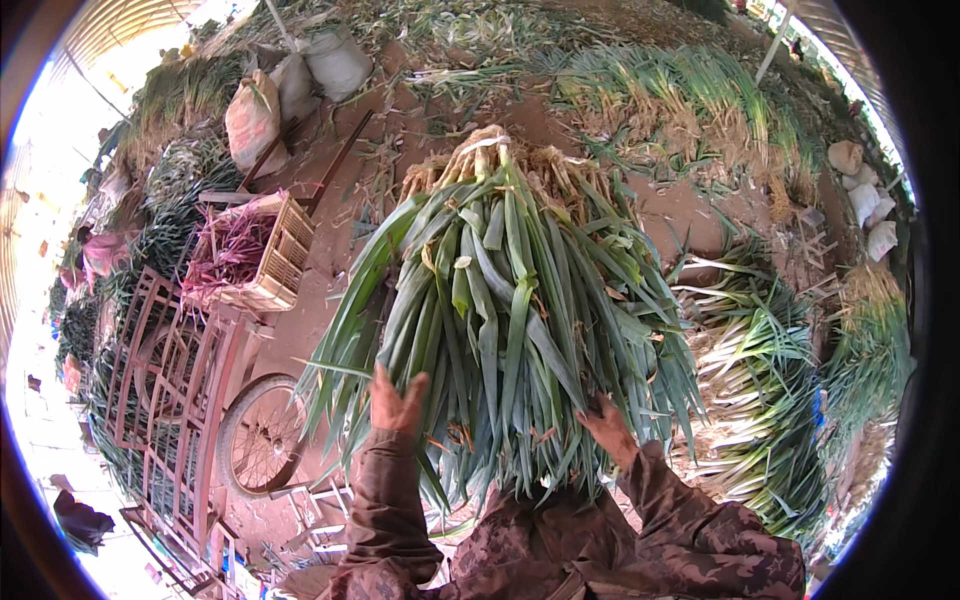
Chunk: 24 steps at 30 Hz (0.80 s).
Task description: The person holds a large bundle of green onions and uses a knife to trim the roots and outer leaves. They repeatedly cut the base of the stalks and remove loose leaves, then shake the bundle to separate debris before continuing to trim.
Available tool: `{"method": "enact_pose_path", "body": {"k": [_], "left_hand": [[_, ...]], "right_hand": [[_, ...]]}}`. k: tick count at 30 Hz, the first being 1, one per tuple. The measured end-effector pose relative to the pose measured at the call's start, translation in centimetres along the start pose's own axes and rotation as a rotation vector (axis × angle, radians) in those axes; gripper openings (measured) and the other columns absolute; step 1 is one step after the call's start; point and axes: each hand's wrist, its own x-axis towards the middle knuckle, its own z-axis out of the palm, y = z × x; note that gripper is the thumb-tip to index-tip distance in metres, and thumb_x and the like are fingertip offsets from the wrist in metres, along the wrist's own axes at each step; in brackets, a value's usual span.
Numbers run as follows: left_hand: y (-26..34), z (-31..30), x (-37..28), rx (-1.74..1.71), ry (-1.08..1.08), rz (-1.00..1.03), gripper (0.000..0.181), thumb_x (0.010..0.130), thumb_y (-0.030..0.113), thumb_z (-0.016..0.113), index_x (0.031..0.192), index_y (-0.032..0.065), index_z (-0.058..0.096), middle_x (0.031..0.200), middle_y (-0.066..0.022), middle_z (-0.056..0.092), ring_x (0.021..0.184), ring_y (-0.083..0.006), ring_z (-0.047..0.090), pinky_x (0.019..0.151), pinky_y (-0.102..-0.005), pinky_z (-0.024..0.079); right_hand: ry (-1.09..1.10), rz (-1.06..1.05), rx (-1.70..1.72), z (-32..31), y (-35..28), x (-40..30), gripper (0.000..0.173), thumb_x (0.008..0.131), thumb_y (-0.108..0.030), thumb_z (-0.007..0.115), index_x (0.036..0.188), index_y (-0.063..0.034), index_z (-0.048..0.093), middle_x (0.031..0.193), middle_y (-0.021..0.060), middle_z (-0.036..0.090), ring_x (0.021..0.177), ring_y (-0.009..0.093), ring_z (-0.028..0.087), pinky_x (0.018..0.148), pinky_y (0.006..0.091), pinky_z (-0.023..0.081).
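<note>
A thick heap of bundled large green onions [487,300] fills the middle, its pale, rooty ends away from me and its long leaves fanning towards my body. A whitish tie [491,141] binds the root end of the top bundle. My left hand [397,401] is at the leaves' left side, fingers and thumb spread, with a single leaf sticking out beside it. At the lower right edge of the leaves, my right hand [611,433] has its fingers apart, the tips against the foliage. Whatever supports the heap is hidden beneath it.
Left stands a wooden cart frame [202,420] with a spoked wheel [262,435]. A plastic crate [281,255] holds reddish-purple stalks. Sacks [337,64] stand upper left. Rows of green onions [750,390] lie on the right, with more [675,82] along the back.
</note>
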Motion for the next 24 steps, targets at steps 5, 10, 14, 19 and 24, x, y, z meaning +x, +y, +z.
{"method": "enact_pose_path", "body": {"k": [5,10,14,19,24], "left_hand": [[4.4,3.0,-1.8,-0.183,-0.427,-0.148,0.136,0.072,0.051,0.093,0.163,-0.0057,0.011,0.152,-0.0316,0.049,0.138,-0.0383,0.055,0.115,-0.0394,0.044],[1.4,4.5,-1.9,-0.422,-0.407,-0.103,0.128,0.067,0.03,0.098,0.162,0.0001,0.018,0.146,-0.0268,0.056,0.133,-0.0358,0.059,0.112,-0.0406,0.047],[2.7,6.3,-1.7,-0.736,-0.353,-0.014,0.118,0.063,0.012,0.096,0.157,0.0009,0.027,0.139,-0.0218,0.061,0.126,-0.0325,0.062,0.111,-0.0411,0.048],[13.0,9.6,-4.6,-0.944,-0.31,0.041,0.091,0.069,-0.001,0.084,0.149,-0.0001,0.04,0.128,-0.018,0.066,0.116,-0.029,0.065,0.1,-0.0399,0.054],[20.1,7.6,-15.7,-0.893,-0.329,0.229,0.09,0.082,-0.002,0.071,0.158,0.0026,0.024,0.134,-0.0189,0.062,0.121,-0.0319,0.063,0.106,-0.0396,0.05]], "right_hand": [[-0.08,0.244,0.071,4.0,2.0,2.6,0.094,0.089,-0.036,0.083,0.161,-0.0068,0.029,0.154,0.0224,0.042,0.133,0.038,0.054,0.082,0.0482,0.064],[0.048,0.307,0.082,12.1,-0.3,6.5,0.078,0.084,-0.011,0.088,0.148,-0.0001,0.044,0.125,0.0148,0.065,0.104,0.028,0.07,0.066,0.0359,0.065],[0.027,-0.029,-0.556,10.7,2.6,6.5,0.053,0.088,-0.012,0.081,0.133,0.0012,0.057,0.106,0.0138,0.069,0.088,0.024,0.071,0.07,0.0362,0.058],[0.167,0.336,-0.475,4.2,-9.8,8.2,0.041,0.084,-0.015,0.08,0.112,0.0068,0.059,0.081,0.0132,0.069,0.057,0.024,0.067,0.048,0.0381,0.053],[-0.081,0.273,-0.7,-2.5,-22.1,-1.2,0.024,0.091,-0.017,0.072,0.107,0.0009,0.069,0.08,0.0123,0.072,0.07,0.023,0.069,0.066,0.0381,0.056]]}}
